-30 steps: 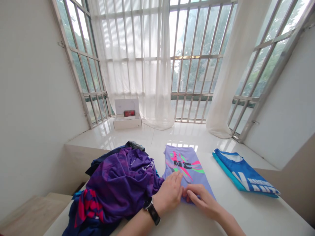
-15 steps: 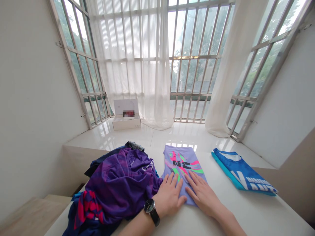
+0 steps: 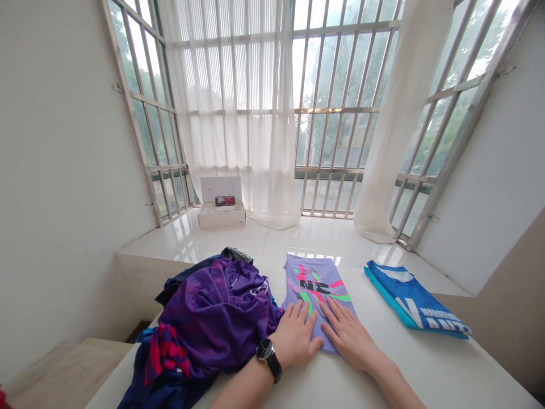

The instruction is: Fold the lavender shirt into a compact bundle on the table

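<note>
A lavender shirt [image 3: 313,272] with pink, green and black print lies folded into a flat rectangle on the white table [image 3: 264,392]. My left hand [image 3: 296,335] rests flat on its near left part, fingers spread, a black-strapped watch on the wrist. Palm down on the near right part is my right hand [image 3: 347,332], its fingers also stretched out. Neither hand grips the cloth. Beside my left hand rises a crumpled heap of clothes, with a purple shirt [image 3: 217,318] on top. Under my hands, part of the lavender shirt is hidden.
Folded blue shirts [image 3: 417,298] lie to the right, a teal layer beneath. An open white box [image 3: 222,216] stands on the sill at the back left. Behind it hang sheer curtains [image 3: 272,142] before barred windows. Walls close in both sides.
The camera view has shifted slightly, so the scene sits a little lower in the picture. Both hands stay flat on the lavender shirt, with no clear movement of their own.
</note>
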`<state>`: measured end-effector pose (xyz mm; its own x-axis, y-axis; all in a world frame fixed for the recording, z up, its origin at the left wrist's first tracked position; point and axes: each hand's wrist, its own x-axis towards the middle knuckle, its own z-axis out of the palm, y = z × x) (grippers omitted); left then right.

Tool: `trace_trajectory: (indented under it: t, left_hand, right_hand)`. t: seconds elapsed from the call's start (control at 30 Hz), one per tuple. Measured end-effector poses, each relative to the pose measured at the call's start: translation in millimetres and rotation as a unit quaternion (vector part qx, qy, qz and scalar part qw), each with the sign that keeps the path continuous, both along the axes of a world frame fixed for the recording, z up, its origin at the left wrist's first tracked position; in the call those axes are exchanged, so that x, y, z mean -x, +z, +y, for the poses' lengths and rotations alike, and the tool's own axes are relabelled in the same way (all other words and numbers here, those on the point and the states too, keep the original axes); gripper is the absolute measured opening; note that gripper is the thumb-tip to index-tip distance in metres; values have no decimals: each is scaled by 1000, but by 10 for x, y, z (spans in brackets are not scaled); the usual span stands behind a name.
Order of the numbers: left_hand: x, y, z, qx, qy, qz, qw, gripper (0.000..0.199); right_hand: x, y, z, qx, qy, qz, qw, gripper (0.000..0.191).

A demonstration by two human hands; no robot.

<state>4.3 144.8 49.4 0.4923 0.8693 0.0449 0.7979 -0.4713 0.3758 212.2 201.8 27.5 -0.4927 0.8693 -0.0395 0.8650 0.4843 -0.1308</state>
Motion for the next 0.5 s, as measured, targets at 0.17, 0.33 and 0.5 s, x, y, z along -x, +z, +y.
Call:
trace_trajectory:
  t: [0.17, 0.33, 0.5]
  left_hand:
    - [-29, -29, -95, -15, 10, 2, 1000, 72]
    - [-62, -65, -277, -32, 15, 5, 999, 72]
    - [-138, -58, -470, -42, 23, 18, 999, 68]
  right_hand:
    - [-1, 45, -119, 0, 1, -10, 1000, 67]
    - [-55, 14, -284, 2, 4, 3, 1000, 66]
    - [-135, -66, -427, -3, 9, 17, 1000, 66]
